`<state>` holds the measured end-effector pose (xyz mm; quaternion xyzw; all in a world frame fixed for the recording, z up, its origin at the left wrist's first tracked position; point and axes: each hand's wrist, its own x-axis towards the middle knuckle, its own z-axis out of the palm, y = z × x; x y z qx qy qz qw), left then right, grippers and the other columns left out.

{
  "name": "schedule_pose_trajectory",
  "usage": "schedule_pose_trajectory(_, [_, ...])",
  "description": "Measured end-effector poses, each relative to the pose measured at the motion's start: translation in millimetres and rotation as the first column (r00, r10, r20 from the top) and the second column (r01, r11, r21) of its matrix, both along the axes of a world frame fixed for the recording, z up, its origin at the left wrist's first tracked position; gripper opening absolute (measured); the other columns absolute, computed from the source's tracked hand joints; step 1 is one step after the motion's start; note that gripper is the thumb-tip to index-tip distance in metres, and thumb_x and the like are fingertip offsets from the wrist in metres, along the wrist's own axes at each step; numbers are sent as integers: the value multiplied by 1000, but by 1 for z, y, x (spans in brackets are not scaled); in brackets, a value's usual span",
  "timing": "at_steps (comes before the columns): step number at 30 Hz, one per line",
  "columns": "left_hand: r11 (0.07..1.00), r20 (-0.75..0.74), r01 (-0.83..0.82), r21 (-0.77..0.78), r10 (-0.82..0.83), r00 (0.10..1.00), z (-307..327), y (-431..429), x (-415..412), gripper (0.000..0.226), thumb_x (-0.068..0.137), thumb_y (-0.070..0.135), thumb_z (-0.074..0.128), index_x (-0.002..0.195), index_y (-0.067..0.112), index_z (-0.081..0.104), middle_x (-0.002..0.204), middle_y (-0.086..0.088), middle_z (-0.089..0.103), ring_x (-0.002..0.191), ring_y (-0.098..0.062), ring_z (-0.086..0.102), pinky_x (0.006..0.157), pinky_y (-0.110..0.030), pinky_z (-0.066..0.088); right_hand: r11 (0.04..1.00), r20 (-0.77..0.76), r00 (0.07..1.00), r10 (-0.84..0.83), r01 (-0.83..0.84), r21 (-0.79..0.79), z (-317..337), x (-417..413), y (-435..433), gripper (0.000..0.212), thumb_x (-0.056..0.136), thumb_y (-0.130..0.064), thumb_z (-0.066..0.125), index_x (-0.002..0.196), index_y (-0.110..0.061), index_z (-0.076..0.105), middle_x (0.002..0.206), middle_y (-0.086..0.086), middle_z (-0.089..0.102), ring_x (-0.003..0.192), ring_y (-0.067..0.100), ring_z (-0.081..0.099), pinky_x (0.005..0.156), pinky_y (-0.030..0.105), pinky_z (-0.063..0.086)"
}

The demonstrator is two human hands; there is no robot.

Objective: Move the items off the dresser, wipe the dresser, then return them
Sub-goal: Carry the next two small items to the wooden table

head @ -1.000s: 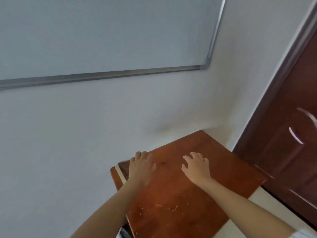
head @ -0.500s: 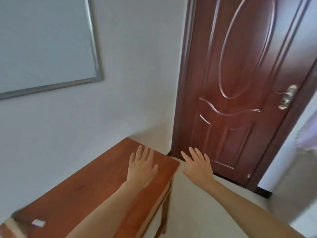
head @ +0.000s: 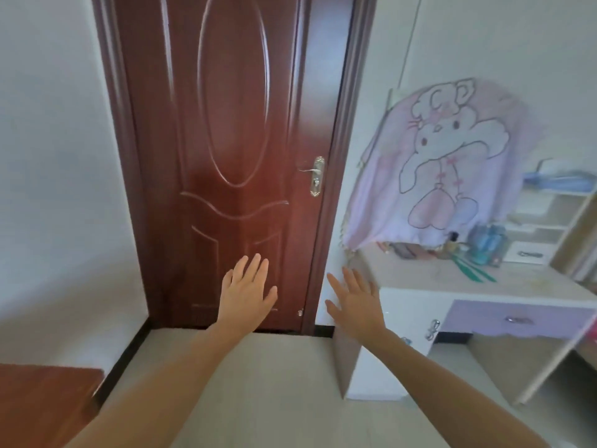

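A white dresser [head: 403, 295] with a pale wooden top and a lilac drawer [head: 517, 320] stands at the right. At the back of its top sit several small items: bottles [head: 487, 240], a dark jar [head: 452, 242], green strips [head: 475, 270] and clutter [head: 407, 250]. A pink cartoon cloth [head: 452, 163] drapes over what stands behind them. My left hand [head: 247, 291] hovers in front of the door, fingers straight, holding nothing. My right hand [head: 355, 299] is held out flat near the dresser's left corner, also empty.
A dark red door [head: 232, 140] with a brass handle [head: 315, 176] is shut straight ahead. The corner of a red-brown table [head: 45, 402] shows at the lower left. White shelves [head: 549, 218] rise at the far right. Pale floor [head: 274, 383] lies ahead.
The view has swung right from the red-brown table and wall board to the door and dresser. Both hands have left the table top and now hang in the air, still flat.
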<state>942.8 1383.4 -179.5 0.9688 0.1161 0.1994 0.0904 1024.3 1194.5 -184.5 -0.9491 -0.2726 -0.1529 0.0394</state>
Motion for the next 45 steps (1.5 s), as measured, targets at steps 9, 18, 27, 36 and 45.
schedule_pose_trajectory(9, [991,8,130,16,-130,992,-3,-25,134,56,96,40,34,146,17,22,156,1,15,144,-20,8,115,-38,14,968,-83,964,-251,248,-48,0,94,-66,54,97,-41,31,147,-27,15,157,4,6,144,22,1,115,44,5])
schedule_pose_trajectory(18, [961,6,274,-42,-274,962,-15,-19,281,51,95,33,40,141,13,33,153,-1,25,142,-22,16,110,-38,23,902,-94,900,-425,413,-123,8,200,-84,52,98,-42,30,146,-26,17,156,0,9,145,19,2,116,41,4])
schedule_pose_trajectory(27, [913,-125,408,-8,-406,905,-84,-70,389,35,52,19,79,81,2,70,91,-11,71,84,-38,68,56,-41,55,832,-194,809,-555,538,-137,-37,261,-135,50,98,-39,33,145,-24,23,154,-2,17,144,16,7,115,38,10])
schedule_pose_trajectory(36, [918,-236,396,10,-383,893,-90,-165,500,47,95,34,36,137,13,34,151,-4,28,141,-26,20,109,-38,29,847,-142,838,-527,532,0,-59,380,-223,40,95,-29,44,133,-17,46,139,4,46,135,22,35,107,38,29])
schedule_pose_trajectory(45, [959,-377,265,-98,-282,882,-136,-227,566,50,95,33,37,140,13,33,150,-3,28,138,-24,25,107,-37,30,942,-146,933,-330,334,10,-106,498,-265,42,41,-27,91,79,-22,72,77,-5,72,76,19,70,57,32,56])
